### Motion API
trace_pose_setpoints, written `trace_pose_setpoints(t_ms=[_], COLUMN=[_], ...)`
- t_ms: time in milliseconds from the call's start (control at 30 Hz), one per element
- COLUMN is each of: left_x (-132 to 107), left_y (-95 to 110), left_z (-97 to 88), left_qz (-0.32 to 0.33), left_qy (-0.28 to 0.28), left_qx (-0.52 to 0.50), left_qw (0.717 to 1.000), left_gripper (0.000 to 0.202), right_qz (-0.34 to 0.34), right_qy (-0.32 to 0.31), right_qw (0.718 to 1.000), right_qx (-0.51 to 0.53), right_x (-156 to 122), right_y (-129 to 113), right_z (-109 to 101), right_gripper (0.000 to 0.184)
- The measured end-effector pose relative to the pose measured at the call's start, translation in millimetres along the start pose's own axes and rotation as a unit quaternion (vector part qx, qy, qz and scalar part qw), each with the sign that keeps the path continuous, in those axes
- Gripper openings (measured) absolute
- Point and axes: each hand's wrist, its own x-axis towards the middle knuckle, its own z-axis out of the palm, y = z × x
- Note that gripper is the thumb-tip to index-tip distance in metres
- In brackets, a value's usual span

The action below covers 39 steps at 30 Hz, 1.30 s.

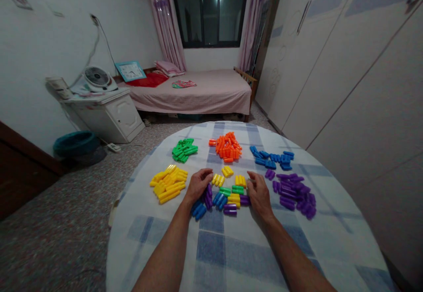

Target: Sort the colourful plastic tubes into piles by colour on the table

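A small mixed heap of plastic pieces [228, 192], yellow, green, blue and purple, lies in the middle of the round table [231, 248]. My left hand [197, 185] rests at its left edge with fingers curled over purple and blue pieces. At the heap's right edge sits my right hand [258, 194], fingers bent down beside a purple piece. Around them lie sorted piles: yellow [169, 183], green [183, 149], orange [227, 147], blue [272, 158] and purple [294, 192].
The table wears a white and blue checked cloth. Beyond it stand a bed [198, 91], a white cabinet [105, 113] with a fan [97, 76], a teal basin [76, 143] on the floor, and wardrobes [346, 62] along the right wall.
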Motion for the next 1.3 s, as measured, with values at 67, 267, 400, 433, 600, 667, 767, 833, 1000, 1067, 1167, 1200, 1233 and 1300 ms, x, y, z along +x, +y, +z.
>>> trace_pose_setpoints(t_ms=[67, 267, 400, 433, 600, 667, 767, 833, 1000, 1067, 1167, 1200, 1233, 1300], left_x=[-2.1, -7.6, -6.2, -5.2, -1.3, -1.0, 0.1, 3.4, 23.0, 31.6, 39.7, 40.9, 41.4, 41.0], left_y=[0.9, 4.2, 15.9, 19.9, 35.4, 37.3, 37.0, 36.8, 40.3, 41.6, 42.0, 41.9, 41.7, 41.7], left_z=[2.1, 18.9, 28.9, 30.4, 38.1, 41.4, 43.8, 44.3, 52.0, 58.3, 67.2, 69.5, 71.5, 75.2], left_qz=[0.017, 0.074, 0.093, 0.091, 0.052, 0.023, 0.020, 0.048, 0.070, 0.059, 0.039, 0.032, 0.027, 0.022], left_qy=[0.008, 0.053, -0.003, -0.019, -0.061, -0.055, -0.042, -0.022, 0.017, 0.001, -0.033, -0.043, -0.049, -0.054], left_qx=[0.034, 0.179, 0.288, 0.319, 0.454, 0.470, 0.452, 0.420, 0.383, 0.401, 0.417, 0.422, 0.427, 0.433], left_qw=[0.999, 0.980, 0.953, 0.943, 0.888, 0.881, 0.891, 0.906, 0.921, 0.914, 0.907, 0.905, 0.903, 0.900], left_gripper=[0.035, 0.028, 0.030, 0.032, 0.036, 0.032, 0.026, 0.027, 0.040, 0.042, 0.037, 0.036, 0.037, 0.042], right_qz=[0.000, -0.010, -0.008, -0.009, -0.015, -0.014, -0.015, -0.012, 0.000, -0.002, -0.006, -0.007, -0.007, -0.007], right_qy=[0.013, 0.007, -0.003, -0.005, -0.003, -0.004, -0.005, -0.010, -0.022, -0.021, -0.023, -0.024, -0.024, -0.023], right_qw=[1.000, 1.000, 1.000, 1.000, 1.000, 1.000, 1.000, 1.000, 1.000, 1.000, 1.000, 1.000, 1.000, 1.000], right_qx=[0.014, 0.029, 0.021, 0.019, 0.007, 0.003, 0.005, 0.007, 0.002, 0.000, 0.000, 0.000, -0.001, -0.004], right_x=[1.3, 8.9, 7.8, 7.6, 7.8, 7.7, 7.4, 7.4, 8.4, 8.7, 8.7, 8.5, 8.4, 8.3], right_y=[0.6, 3.4, 3.8, 3.4, 0.6, -0.2, -1.6, -2.7, -3.5, -2.8, -1.8, -1.6, -1.5, -1.3], right_z=[0.7, 4.4, 5.4, 5.4, 5.4, 5.6, 5.4, 5.0, 4.6, 4.8, 5.4, 5.6, 5.9, 6.2], right_gripper=[0.034, 0.032, 0.033, 0.033, 0.035, 0.034, 0.034, 0.034, 0.032, 0.032, 0.032, 0.032, 0.033, 0.033])
